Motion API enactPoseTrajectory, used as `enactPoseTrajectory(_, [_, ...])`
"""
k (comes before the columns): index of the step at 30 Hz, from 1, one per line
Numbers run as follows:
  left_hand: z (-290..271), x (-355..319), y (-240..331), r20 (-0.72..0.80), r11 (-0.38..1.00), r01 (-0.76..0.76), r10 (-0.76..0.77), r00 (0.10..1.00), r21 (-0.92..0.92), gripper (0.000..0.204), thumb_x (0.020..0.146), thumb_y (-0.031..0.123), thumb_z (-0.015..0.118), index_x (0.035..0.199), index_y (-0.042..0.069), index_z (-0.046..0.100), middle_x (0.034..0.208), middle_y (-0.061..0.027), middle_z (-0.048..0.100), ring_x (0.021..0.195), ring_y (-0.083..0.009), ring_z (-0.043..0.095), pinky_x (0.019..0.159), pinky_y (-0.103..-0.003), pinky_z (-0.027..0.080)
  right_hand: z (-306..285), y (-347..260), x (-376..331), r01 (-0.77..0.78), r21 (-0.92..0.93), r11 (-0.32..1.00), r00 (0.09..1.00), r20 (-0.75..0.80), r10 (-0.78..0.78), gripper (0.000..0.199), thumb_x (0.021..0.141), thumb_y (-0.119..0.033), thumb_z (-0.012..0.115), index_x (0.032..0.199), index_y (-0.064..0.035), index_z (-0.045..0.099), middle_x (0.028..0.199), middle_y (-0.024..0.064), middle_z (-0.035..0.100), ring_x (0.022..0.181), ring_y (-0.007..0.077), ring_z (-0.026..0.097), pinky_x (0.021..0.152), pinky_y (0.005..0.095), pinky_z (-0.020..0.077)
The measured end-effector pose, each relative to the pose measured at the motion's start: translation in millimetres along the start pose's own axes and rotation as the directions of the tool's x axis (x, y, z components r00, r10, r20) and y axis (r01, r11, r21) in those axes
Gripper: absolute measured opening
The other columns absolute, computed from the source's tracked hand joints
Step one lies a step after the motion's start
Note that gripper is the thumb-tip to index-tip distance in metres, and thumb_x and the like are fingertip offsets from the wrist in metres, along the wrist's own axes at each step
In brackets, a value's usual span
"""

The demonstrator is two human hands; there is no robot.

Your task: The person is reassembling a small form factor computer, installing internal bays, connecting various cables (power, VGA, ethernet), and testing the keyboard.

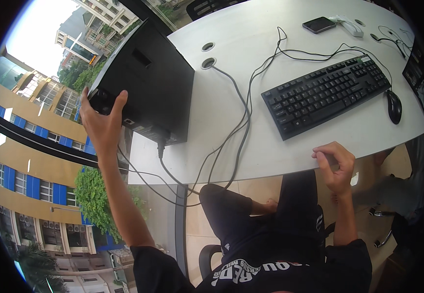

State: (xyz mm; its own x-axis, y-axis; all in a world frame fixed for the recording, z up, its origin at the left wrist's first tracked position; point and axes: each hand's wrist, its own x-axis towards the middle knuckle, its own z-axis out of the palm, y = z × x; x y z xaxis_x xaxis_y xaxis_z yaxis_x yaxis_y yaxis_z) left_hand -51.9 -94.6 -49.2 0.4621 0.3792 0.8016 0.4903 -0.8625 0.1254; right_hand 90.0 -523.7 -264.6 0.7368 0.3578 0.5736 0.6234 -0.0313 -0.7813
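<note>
1. The left hand point(103, 119) reaches up and left, arm stretched out, its fingers clamped on the near-left corner of the black computer case point(146, 83), thumb raised along the case's side.
2. The case stands tilted at the left edge of the white worktop point(241, 44), with cables point(236, 127) running from its near end over the edge.
3. The right hand point(336, 163) rests at the worktop's near edge, fingers curled loosely together, holding nothing.
4. A black keyboard point(326, 93) lies just beyond it, with a mouse point(393, 106) at its right.
</note>
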Motion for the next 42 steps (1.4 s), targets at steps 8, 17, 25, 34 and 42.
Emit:
enactPoseTrajectory(8, [-16.5,34.7,-92.2,0.325,0.948,0.124,-0.024,0.945,-0.292,0.099,0.08,0.029,0.09,0.153,-0.01,0.037,0.114,-0.0164,0.067,0.101,-0.019,0.067,0.087,-0.031,0.054,0.1,-2.8,3.0,-0.047,-0.014,0.999,0.999,-0.007,0.047,0.01,0.085,0.003,0.066,0.091,0.0007,0.072,0.078,0.0104,0.072,0.071,0.02,0.069,0.067,0.0295,0.0521])
enactPoseTrajectory(17, [-17.0,51.6,-135.7,0.492,0.875,0.257,-0.025,0.87,-0.41,0.098,0.08,0.016,0.088,0.157,-0.007,0.031,0.127,-0.0176,0.063,0.113,-0.0217,0.065,0.097,-0.031,0.053,6.3,-6.8,2.2,-0.083,-0.034,0.996,0.996,-0.03,0.082,0.011,0.084,0.003,0.064,0.091,0.0009,0.072,0.076,0.0101,0.071,0.07,0.0207,0.069,0.066,0.0298,0.0514])
enactPoseTrajectory(25, [-23.8,45.7,-148.0,0.529,0.904,0.244,-0.023,0.848,-0.352,0.093,0.084,0.015,0.083,0.158,-0.007,0.03,0.139,-0.0199,0.056,0.123,-0.023,0.058,0.104,-0.032,0.047,3.6,-1.8,8.7,-0.038,-0.069,0.997,0.999,-0.012,0.038,0.007,0.083,0.002,0.068,0.088,-0.0002,0.072,0.078,0.0114,0.072,0.071,0.0235,0.07,0.067,0.032,0.0533])
enactPoseTrajectory(34, [29.3,4.2,6.5,-0.016,0.97,-0.217,0.216,0.976,-0.11,0.046,0.097,0.026,0.072,0.133,0.0,0.063,0.128,-0.0166,0.066,0.127,-0.0309,0.06,0.107,-0.045,0.046,-57.7,13.7,77.8,0.201,-0.427,0.882,0.973,0.193,-0.128,0.031,0.084,-0.025,0.08,0.105,-0.0049,0.071,0.122,0.0142,0.068,0.113,0.0302,0.064,0.099,0.0421,0.0493])
enactPoseTrajectory(42, [199.0,-95.1,145.8,0.212,0.772,-0.447,0.58,0.787,-0.452,0.034,0.093,0.02,0.071,0.122,0.003,0.068,0.116,-0.0171,0.07,0.112,-0.0353,0.062,0.1,-0.045,0.046,-41.6,52.1,81.8,0.357,-0.626,0.693,0.918,0.374,-0.135,0.076,0.082,-0.063,0.075,0.136,-0.0103,0.065,0.147,0.0161,0.053,0.145,0.0337,0.041,0.122,0.0541,0.0265])
